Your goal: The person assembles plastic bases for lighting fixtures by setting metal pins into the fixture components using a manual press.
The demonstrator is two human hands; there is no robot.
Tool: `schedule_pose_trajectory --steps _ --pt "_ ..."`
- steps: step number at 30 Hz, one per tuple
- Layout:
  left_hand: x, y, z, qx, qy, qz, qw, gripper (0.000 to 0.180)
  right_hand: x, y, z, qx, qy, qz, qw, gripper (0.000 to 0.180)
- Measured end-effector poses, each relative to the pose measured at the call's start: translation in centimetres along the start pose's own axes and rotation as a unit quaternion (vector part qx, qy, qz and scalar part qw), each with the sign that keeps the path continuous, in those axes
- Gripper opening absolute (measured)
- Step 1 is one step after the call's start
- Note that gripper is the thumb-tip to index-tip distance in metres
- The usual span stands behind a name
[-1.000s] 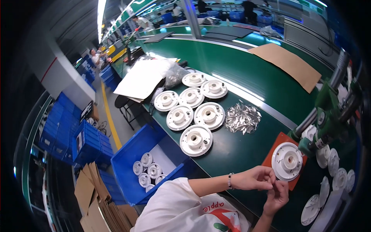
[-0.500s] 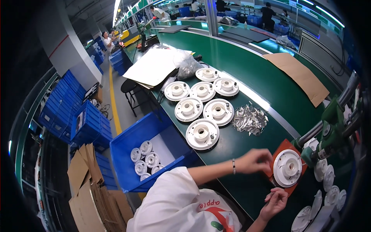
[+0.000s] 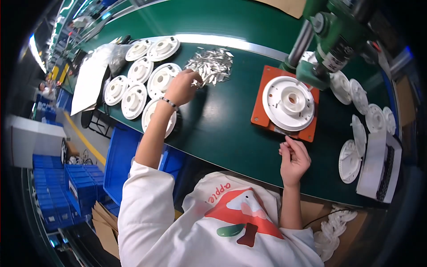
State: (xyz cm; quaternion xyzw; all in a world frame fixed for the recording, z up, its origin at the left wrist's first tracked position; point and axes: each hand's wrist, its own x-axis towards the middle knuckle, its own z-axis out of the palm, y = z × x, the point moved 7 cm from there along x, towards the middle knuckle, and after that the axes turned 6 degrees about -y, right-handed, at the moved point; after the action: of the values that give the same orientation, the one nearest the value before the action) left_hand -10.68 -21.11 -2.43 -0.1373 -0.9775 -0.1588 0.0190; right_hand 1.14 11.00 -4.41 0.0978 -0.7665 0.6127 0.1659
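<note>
My left hand [image 3: 181, 87] is at the near left edge of a pile of small silvery metal strips [image 3: 211, 64], its fingers curled down; what they pinch, if anything, is hidden. A round white plastic disc [image 3: 276, 110] with a raised hollow hub lies on an orange-red base plate [image 3: 259, 107] under a green press [image 3: 313, 73]. Just below that plate, my right hand [image 3: 295, 161] holds its thumb and fingertips together; anything between them is too small to make out.
Several white discs [image 3: 134, 100] with hubs lie left of the pile. More white plastic parts [image 3: 350, 162] stand on the right beside a white box [image 3: 372, 171]. A blue bin [image 3: 116, 167] is below the bench's left edge. A clear plastic bag [image 3: 116, 58] lies at the far left.
My left hand has moved left from beside the orange-red plate to the metal strips. The view has turned toward the right of the bench. My right hand stays near the plate, fingers together.
</note>
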Motion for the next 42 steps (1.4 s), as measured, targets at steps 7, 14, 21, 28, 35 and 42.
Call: schedule_pose_trajectory --steps 7,14,21,28,35,42 --pt "0.9 1.9 1.5 0.004 -0.02 0.051 0.998 0.016 -0.6 -0.2 0.0 -0.059 -0.031 -0.021 0.998 0.015" --pt "4.4 2.5 1.9 -0.002 -0.063 0.094 0.994 0.009 0.4 -0.2 0.6 -0.08 -0.04 -0.04 0.995 0.015" --pt "6.6 4.9 4.9 0.173 -0.09 0.273 0.942 0.047 0.6 -2.0 -1.7 -0.105 -0.014 -0.117 0.987 0.004" --pt "3.3 4.3 3.0 -0.025 -0.061 0.221 0.973 0.007 -1.5 -1.3 -1.0 -0.004 0.018 -0.078 0.997 0.014" --pt "1.5 6.1 -0.3 -0.02 -0.011 0.154 0.988 0.006 -0.2 -1.7 -1.5 -0.002 0.056 -0.102 0.993 0.011" --pt "-0.1 13.0 0.5 -0.103 0.036 0.177 0.978 0.012 6.5 -2.7 -8.0 0.005 0.113 -0.091 0.989 0.005"
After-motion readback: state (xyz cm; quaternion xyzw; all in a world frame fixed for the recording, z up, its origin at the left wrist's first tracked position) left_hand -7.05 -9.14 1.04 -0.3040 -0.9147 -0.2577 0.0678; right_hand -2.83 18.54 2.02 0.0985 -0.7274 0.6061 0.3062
